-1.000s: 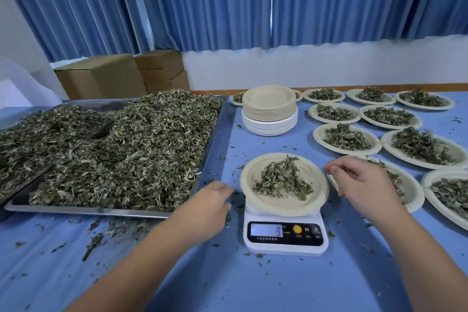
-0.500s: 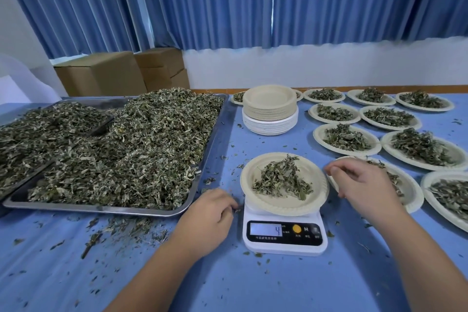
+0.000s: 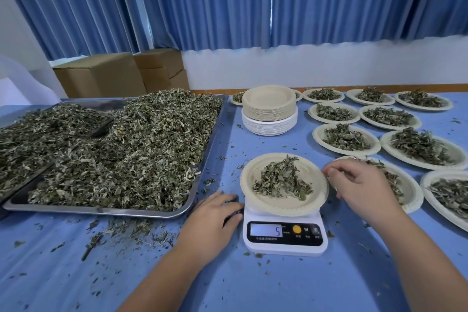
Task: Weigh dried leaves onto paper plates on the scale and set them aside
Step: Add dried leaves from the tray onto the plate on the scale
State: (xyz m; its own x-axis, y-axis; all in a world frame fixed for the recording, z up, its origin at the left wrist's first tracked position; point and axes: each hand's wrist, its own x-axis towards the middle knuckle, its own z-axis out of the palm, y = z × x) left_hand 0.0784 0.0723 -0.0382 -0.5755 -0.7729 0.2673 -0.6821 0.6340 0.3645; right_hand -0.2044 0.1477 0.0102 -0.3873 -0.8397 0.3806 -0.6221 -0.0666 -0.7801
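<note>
Leaves [image 3: 281, 180] are being weighed on the scale [image 3: 285, 238]; left hand [image 3: 215, 220] relaxed left of it; right hand [image 3: 359, 185] curled at paper plate [image 3: 291, 206] rim, hold unclear; contact would skew reading.

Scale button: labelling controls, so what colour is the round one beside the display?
The button is yellow; the head view shows it.

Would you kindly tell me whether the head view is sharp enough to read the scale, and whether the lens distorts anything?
Head view: the white digital scale shows a legible 5, slightly soft; its wide lens bows the blue pleated curtains and stretches the right-edge paper plates.
</note>
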